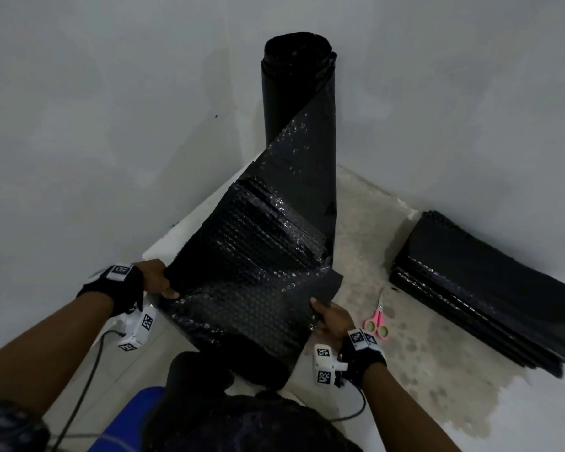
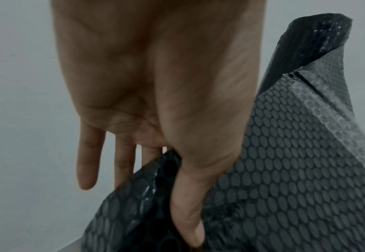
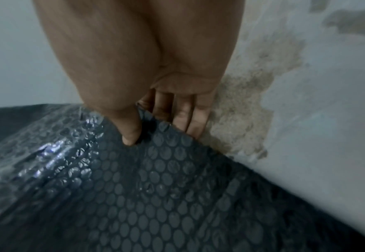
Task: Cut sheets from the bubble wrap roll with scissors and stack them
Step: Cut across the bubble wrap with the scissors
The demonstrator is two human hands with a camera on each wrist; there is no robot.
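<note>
I have the sheet (image 1: 242, 288) stretched between both hands, just in front of the roll (image 1: 299, 102). My left hand (image 1: 159, 278) pinches its left edge, thumb on top and fingers behind. My right hand (image 1: 328, 318) pinches the right edge the same way. The sheet runs unbroken up to the roll, which stands upright in the corner. Right of the roll, the scissors (image 1: 377, 318) lie on the floor (image 1: 437, 370), and beyond them sits the stack (image 1: 483, 288) against the wall (image 1: 470, 93).
</note>
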